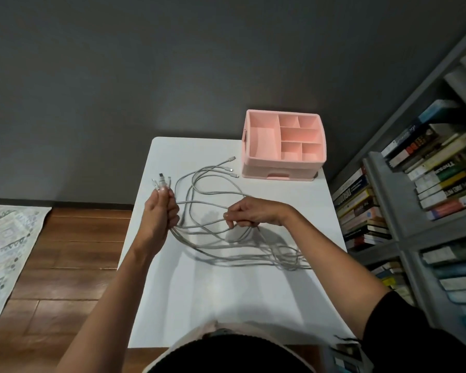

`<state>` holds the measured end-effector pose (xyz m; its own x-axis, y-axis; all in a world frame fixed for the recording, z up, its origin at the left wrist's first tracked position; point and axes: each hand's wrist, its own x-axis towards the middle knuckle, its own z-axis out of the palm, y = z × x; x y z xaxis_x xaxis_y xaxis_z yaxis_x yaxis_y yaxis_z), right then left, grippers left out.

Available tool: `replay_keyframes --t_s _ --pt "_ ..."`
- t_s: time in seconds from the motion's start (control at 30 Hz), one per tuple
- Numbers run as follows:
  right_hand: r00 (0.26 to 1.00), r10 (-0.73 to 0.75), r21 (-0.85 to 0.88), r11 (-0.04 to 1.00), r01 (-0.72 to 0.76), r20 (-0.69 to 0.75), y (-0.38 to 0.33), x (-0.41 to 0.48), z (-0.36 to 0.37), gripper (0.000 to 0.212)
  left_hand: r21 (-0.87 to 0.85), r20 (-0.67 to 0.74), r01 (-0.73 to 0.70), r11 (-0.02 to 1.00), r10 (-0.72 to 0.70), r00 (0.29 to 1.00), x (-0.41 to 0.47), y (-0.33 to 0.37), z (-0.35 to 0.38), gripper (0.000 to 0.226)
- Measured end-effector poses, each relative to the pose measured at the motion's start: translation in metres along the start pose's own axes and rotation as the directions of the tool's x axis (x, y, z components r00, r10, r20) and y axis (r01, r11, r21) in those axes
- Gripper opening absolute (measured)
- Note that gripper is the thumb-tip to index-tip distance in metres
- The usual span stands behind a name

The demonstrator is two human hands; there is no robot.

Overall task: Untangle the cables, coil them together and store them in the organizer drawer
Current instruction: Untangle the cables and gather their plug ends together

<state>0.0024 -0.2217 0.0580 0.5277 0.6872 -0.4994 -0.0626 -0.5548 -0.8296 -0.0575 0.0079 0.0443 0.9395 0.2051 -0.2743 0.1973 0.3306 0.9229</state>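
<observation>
My left hand grips one bunch of cable ends; my right hand pinches the cables; I count three free plugs beside one organizer on the tabletop.

I see several pale grey cables sprawled in loose, overlapping loops across the middle of the table, trailing toward its right edge. One plug bunch is raised at the left edge. Three free plugs lie just beside the pink organizer at the far right corner, its drawer closed.

Black top (short sleeve at right), 2 bare forearms
</observation>
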Motion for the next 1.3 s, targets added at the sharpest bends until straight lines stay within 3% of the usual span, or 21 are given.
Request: replay_keyframes --t_s 0.07,0.17,0.27,0.4,0.63,0.8,1.0,1.13,1.23,1.3 --pt "0.997 -0.003 -0.051 0.999 -0.001 -0.083 0.001 -0.001 -0.007 0.033 0.103 0.04 0.009 0.995 -0.013 0.999 -0.002 -0.001 -0.003 0.032" --pt "0.985 -0.014 -0.025 1.0 0.01 -0.174 0.002 -0.009 -0.022 0.033 0.03 -0.005 0.021 0.999 -0.021 1.0 -0.004 0.0 -0.01 0.032" --pt "0.998 0.02 -0.067 0.997 -0.025 -0.067 0.002 -0.013 -0.023 0.03 -0.046 -0.077 -0.001 0.999 -0.003 0.997 -0.004 0.001 -0.011 0.033" --pt "0.958 0.238 -0.168 0.963 -0.211 0.162 0.032 -0.004 0.009 0.03 -0.114 -0.141 -0.04 0.993 0.024 0.99 0.0 -0.002 -0.012 0.034" --pt "0.875 0.459 -0.119 0.888 -0.445 0.153 0.091 -0.032 0.014 0.036 -0.034 -0.279 -0.052 0.998 0.04 0.959 -0.007 -0.018 -0.025 0.031" --pt "0.863 0.504 -0.263 0.837 -0.48 0.028 0.095 -0.042 0.013 0.039 0.102 -0.211 -0.046 0.994 0.067 0.975 -0.01 -0.022 -0.018 0.031" --pt "0.819 0.569 -0.306 0.794 -0.525 0.074 0.089 -0.04 0.019 0.033 0.225 -0.145 -0.073 0.972 0.107 0.984 -0.01 -0.015 -0.025 0.031" --pt "0.808 0.57 -0.474 0.676 -0.564 -0.148 0.079 -0.023 0.033 0.02 0.353 0.012 -0.1 0.93 0.102 0.995 -0.016 -0.014 -0.013 0.028" --pt "0.834 0.548 -0.424 0.742 -0.519 -0.062 0.062 -0.017 0.04 0.023 0.411 0.14 -0.105 0.906 0.051 0.989 -0.023 -0.012 0.001 0.024" --pt "0.855 0.518 -0.282 0.824 -0.491 0.027 0.051 -0.016 0.039 0.031 0.449 0.191 -0.127 0.885 0.044 0.981 -0.027 -0.01 0.008 0.02"
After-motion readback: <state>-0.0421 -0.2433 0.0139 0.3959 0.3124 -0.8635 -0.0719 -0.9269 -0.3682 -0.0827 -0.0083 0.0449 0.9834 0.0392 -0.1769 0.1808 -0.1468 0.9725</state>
